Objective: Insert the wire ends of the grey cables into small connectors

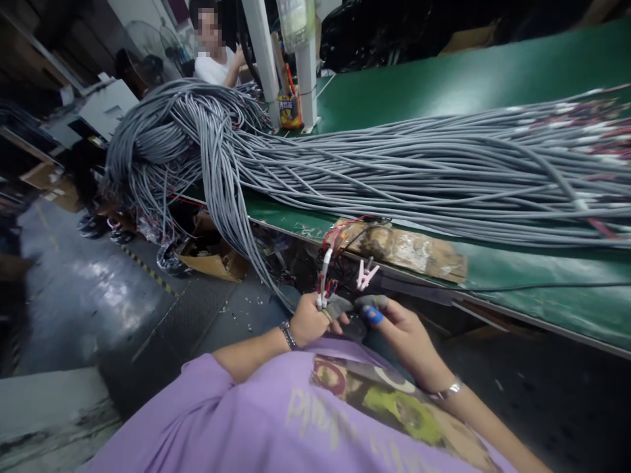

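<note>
Just off the bench's front edge, my left hand (310,318) is closed around the ends of grey cables (323,279), where white sleeves and short red and dark wires show. These cables hang down from the large bundle on the bench. A few centimetres to the right, my right hand (397,322) has thumb and index finger pinched together; whatever is between them is too small to make out. Grey coverings sit on some fingertips, and blue tape wraps the right thumb. Above the right hand, a pink clothes peg (366,274) is at the bench edge.
A thick bundle of grey cables (394,171) lies along the green bench (552,282) and droops over its left end. A worn wooden block (409,249) with red and black wires sits at the front edge. Behind the posts sits another person (217,62). A cardboard box (211,253) stands below.
</note>
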`<act>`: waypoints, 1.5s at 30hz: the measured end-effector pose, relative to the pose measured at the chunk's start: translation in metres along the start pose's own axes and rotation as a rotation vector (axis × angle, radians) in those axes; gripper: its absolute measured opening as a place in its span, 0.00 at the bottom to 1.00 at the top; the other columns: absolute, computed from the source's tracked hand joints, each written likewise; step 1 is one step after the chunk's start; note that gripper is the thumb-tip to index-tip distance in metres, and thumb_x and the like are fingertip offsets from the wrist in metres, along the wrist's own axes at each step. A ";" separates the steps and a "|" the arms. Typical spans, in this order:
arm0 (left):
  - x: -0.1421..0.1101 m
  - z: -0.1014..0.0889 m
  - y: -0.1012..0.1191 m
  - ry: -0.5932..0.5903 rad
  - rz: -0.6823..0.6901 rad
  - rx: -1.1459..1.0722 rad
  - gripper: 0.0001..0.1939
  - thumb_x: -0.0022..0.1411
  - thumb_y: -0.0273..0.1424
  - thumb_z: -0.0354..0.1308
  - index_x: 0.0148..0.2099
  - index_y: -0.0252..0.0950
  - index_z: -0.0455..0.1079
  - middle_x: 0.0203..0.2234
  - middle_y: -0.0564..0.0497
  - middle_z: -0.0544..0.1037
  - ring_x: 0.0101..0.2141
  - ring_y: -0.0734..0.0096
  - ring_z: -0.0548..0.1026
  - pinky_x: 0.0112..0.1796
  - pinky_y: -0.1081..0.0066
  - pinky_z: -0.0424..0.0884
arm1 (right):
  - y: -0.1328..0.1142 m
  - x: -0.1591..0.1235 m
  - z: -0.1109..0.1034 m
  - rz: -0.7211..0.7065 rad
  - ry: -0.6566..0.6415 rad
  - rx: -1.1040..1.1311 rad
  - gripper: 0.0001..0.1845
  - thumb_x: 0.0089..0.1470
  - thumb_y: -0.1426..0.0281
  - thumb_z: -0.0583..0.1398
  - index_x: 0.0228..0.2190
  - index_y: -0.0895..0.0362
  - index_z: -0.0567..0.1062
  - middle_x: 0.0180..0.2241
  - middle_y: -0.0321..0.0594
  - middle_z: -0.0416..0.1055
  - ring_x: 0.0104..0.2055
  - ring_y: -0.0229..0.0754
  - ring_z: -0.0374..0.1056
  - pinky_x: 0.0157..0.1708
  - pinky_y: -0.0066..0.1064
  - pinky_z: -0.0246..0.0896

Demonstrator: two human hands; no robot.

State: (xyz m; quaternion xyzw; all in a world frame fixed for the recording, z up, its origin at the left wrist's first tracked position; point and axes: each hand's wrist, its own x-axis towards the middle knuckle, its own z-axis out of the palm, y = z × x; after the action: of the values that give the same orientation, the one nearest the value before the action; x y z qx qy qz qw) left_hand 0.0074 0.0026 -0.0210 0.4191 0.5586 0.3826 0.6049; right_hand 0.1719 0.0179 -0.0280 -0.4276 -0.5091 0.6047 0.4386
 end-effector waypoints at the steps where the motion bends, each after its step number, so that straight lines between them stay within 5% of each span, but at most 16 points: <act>1: -0.002 0.001 -0.001 -0.002 0.000 0.027 0.28 0.42 0.56 0.63 0.22 0.33 0.69 0.12 0.54 0.70 0.12 0.79 0.65 0.16 0.77 0.60 | -0.005 -0.002 0.004 -0.019 -0.016 -0.020 0.12 0.40 0.57 0.68 0.26 0.50 0.79 0.21 0.36 0.72 0.24 0.42 0.65 0.26 0.33 0.64; 10: -0.008 -0.001 -0.028 -0.108 0.203 0.170 0.19 0.48 0.46 0.65 0.30 0.33 0.75 0.21 0.52 0.74 0.24 0.74 0.68 0.27 0.76 0.66 | 0.014 -0.017 0.007 -0.103 -0.032 -0.189 0.15 0.38 0.61 0.70 0.30 0.51 0.76 0.26 0.36 0.74 0.27 0.42 0.67 0.28 0.31 0.65; 19: -0.021 0.001 -0.029 -0.152 0.226 0.330 0.12 0.50 0.39 0.64 0.25 0.34 0.73 0.16 0.56 0.69 0.21 0.76 0.64 0.23 0.77 0.60 | 0.010 -0.024 0.004 -0.210 -0.138 -0.296 0.08 0.46 0.59 0.65 0.26 0.50 0.76 0.23 0.38 0.73 0.25 0.43 0.67 0.27 0.33 0.63; 25: -0.024 0.000 -0.015 -0.146 0.253 0.109 0.27 0.50 0.55 0.59 0.21 0.34 0.70 0.16 0.53 0.70 0.22 0.74 0.66 0.26 0.74 0.65 | -0.008 -0.021 0.011 -0.087 -0.127 -0.133 0.14 0.49 0.55 0.62 0.26 0.52 0.76 0.26 0.39 0.75 0.28 0.44 0.68 0.32 0.35 0.66; 27: -0.021 -0.001 -0.013 -0.106 0.235 0.020 0.30 0.52 0.58 0.55 0.26 0.33 0.73 0.19 0.50 0.74 0.25 0.70 0.71 0.30 0.71 0.69 | -0.009 -0.017 0.009 -0.042 -0.140 -0.101 0.15 0.47 0.54 0.63 0.24 0.53 0.75 0.26 0.39 0.75 0.29 0.43 0.68 0.34 0.34 0.66; 32: -0.011 -0.005 -0.010 -0.131 0.217 0.045 0.28 0.54 0.56 0.56 0.32 0.32 0.75 0.23 0.49 0.78 0.26 0.69 0.74 0.31 0.70 0.70 | -0.002 -0.008 0.005 0.082 -0.190 -0.009 0.18 0.44 0.53 0.65 0.24 0.54 0.73 0.25 0.37 0.74 0.30 0.42 0.68 0.35 0.35 0.65; 36: -0.011 -0.005 -0.014 -0.166 0.136 0.118 0.27 0.54 0.56 0.56 0.27 0.33 0.71 0.16 0.51 0.74 0.18 0.74 0.71 0.21 0.75 0.65 | 0.006 -0.005 0.008 0.149 -0.089 0.043 0.19 0.40 0.53 0.67 0.24 0.55 0.72 0.21 0.34 0.70 0.26 0.39 0.64 0.30 0.32 0.62; 45: -0.016 -0.001 -0.008 -0.053 0.065 0.016 0.24 0.45 0.50 0.66 0.32 0.36 0.65 0.12 0.59 0.70 0.11 0.77 0.67 0.14 0.79 0.61 | -0.004 0.007 0.017 0.176 -0.097 0.051 0.21 0.36 0.53 0.68 0.22 0.56 0.70 0.20 0.32 0.68 0.22 0.35 0.60 0.26 0.30 0.59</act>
State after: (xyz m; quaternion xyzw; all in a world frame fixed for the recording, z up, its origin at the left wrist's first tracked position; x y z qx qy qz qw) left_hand 0.0047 -0.0153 -0.0228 0.4518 0.5317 0.3864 0.6032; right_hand 0.1544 0.0206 -0.0222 -0.4294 -0.4746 0.6737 0.3695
